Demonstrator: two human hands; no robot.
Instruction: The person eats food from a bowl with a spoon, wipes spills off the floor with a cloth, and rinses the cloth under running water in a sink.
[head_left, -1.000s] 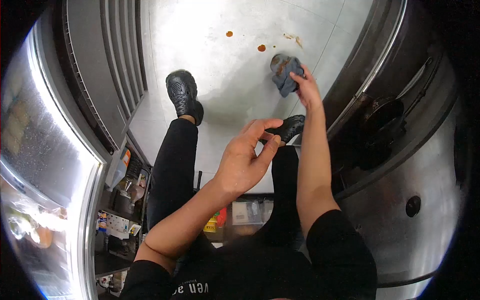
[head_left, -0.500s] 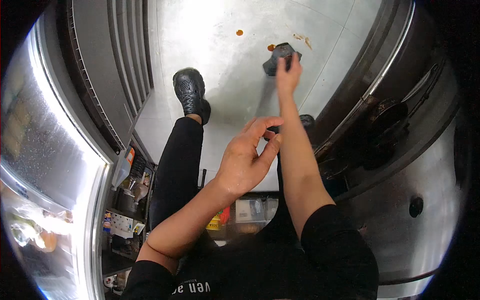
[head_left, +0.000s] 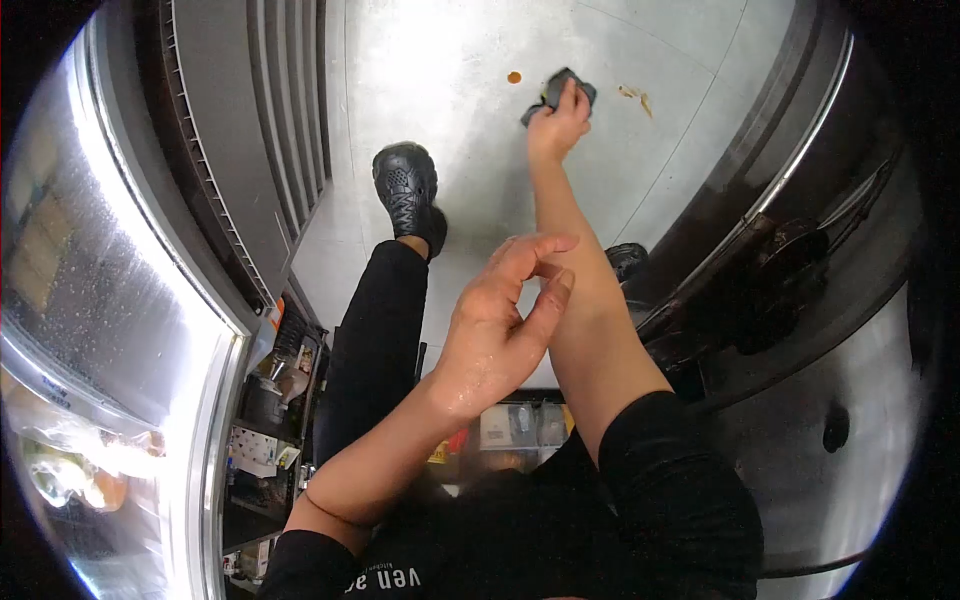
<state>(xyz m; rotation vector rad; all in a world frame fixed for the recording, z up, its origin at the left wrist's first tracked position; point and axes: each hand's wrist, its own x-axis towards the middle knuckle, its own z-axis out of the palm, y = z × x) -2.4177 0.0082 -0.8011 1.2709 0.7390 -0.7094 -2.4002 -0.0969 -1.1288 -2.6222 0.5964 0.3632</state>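
My right hand (head_left: 560,127) reaches down to the floor and grips a dark grey cloth (head_left: 571,90), which is bunched against the tiles. An orange-brown sauce spot (head_left: 514,77) lies just left of the cloth. To the cloth's right is a yellowish-brown smear (head_left: 636,97). My left hand (head_left: 497,325) hovers in front of my body, beside my right forearm, with nothing in it. Its fingers are bent, with the thumb apart from them, and its skin looks wet.
A lit glass-fronted cabinet (head_left: 110,260) stands on the left, with cluttered shelves (head_left: 262,440) beside it. A dark metal appliance (head_left: 760,200) curves along the right. My black shoe (head_left: 405,190) is planted on the grey tile floor (head_left: 480,190).
My right hand has swept the cloth forward and left across the floor. The sauce spot that showed beside the cloth is no longer visible. My left hand keeps much the same pose.
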